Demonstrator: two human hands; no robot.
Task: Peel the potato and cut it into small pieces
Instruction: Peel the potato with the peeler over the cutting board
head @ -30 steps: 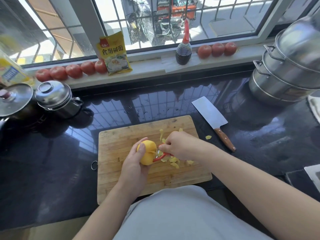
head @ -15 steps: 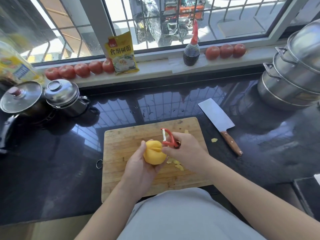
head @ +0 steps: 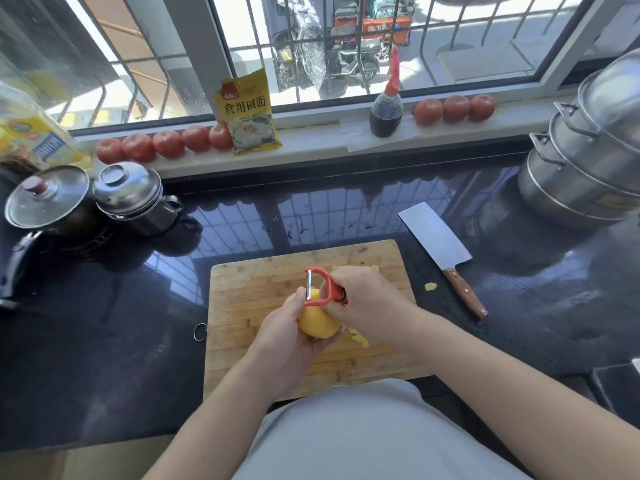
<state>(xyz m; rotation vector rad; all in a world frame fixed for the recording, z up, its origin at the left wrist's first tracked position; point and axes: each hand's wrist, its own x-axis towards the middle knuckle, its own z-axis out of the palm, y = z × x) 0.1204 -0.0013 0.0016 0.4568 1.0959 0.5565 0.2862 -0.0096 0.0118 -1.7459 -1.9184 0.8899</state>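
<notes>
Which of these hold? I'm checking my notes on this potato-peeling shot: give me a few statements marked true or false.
1. The left hand holds the potato above the cutting board. True.
2. The right hand grips the cleaver. False: it grips a red peeler; the cleaver lies on the counter.
3. Three tomatoes sit right of the sauce bottle. True.
4. The potato is already cut into pieces. False: it is whole.

hands peeling potato (head: 318, 322) with peeler (head: 320, 287), blade seemingly touching
</notes>
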